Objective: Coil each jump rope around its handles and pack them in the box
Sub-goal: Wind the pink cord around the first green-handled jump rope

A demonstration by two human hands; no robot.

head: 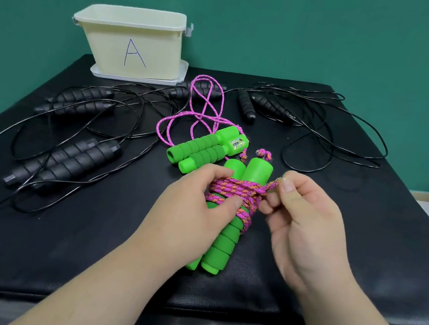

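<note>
On the left of the black mat [23, 244], the black jump ropes [67, 154] lie loose and uncoiled. The cream box [131, 43] marked A stands behind them at the mat's back edge, and its inside is hidden from view. Near the middle, a second green-handled rope [207, 147] lies unwound just beyond the hands.

The left hand [190, 215] grips the pair of green handles [226, 238] side by side above the mat, with its thumb pressed onto the wound turns of pink cord [233, 194]. The coil looks nearly complete, so the step in hand is likely securing the tail. To do this well, that thumb should pin the turns so none slackens. The last bit of cord should be drawn snug and tucked under a tight turn, not left free to unwind in the box.

The right hand [308, 223] is level with the coil, just to its right. Its thumb and forefinger pinch the short taut end of cord, and its other fingers are curled beneath.
</note>
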